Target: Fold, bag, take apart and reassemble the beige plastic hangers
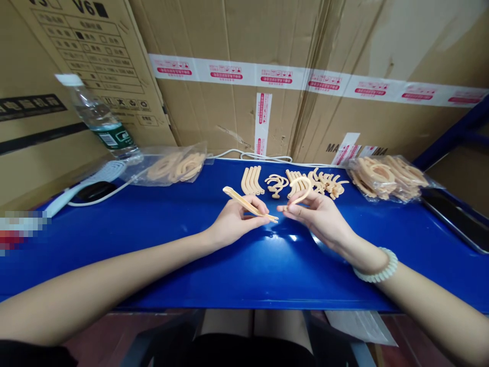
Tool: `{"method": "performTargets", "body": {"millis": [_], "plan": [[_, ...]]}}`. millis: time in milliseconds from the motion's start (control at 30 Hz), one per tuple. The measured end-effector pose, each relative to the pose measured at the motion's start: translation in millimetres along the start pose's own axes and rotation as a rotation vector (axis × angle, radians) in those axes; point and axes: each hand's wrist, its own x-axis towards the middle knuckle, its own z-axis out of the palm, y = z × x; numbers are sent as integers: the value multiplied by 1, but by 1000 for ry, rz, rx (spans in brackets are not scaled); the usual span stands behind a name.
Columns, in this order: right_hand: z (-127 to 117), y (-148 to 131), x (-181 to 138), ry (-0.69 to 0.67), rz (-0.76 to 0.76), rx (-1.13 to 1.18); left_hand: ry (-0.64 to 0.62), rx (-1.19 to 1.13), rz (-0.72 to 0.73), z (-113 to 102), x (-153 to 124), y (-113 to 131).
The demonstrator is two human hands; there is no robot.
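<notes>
My left hand (pixel 237 220) is closed around a long, slightly curved beige plastic strip (pixel 244 203) that sticks out past the fingers on both sides. My right hand (pixel 320 214) pinches a curved beige plastic hook piece (pixel 301 187), held up just right of the strip's tip. Both hands hover over the blue table (pixel 160 229). Behind them lie a row of curved strips (pixel 252 180), a few small hooks (pixel 276 184) and a loose heap of beige pieces (pixel 324 183).
A clear bag of beige parts (pixel 387 178) lies at the right, another bag (pixel 173 165) at the left. A water bottle (pixel 100 120), a white handheld device (pixel 86 183) and a white cable (pixel 252 154) sit at the back. Cardboard boxes (pixel 305 76) wall the rear. A dark tray (pixel 456 216) lies far right.
</notes>
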Motion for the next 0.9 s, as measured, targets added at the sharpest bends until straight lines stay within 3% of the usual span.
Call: {"method": "performTargets", "body": {"millis": [333,567,900], "plan": [[6,5,-4,-195,213,60,-6,-63,68,4,-4,1],[7,5,-3,-188,189,32,-26,27,209,4,-6,7],[12,10,-6,-101,70,-65,-16,121,218,5,-8,9]]}}
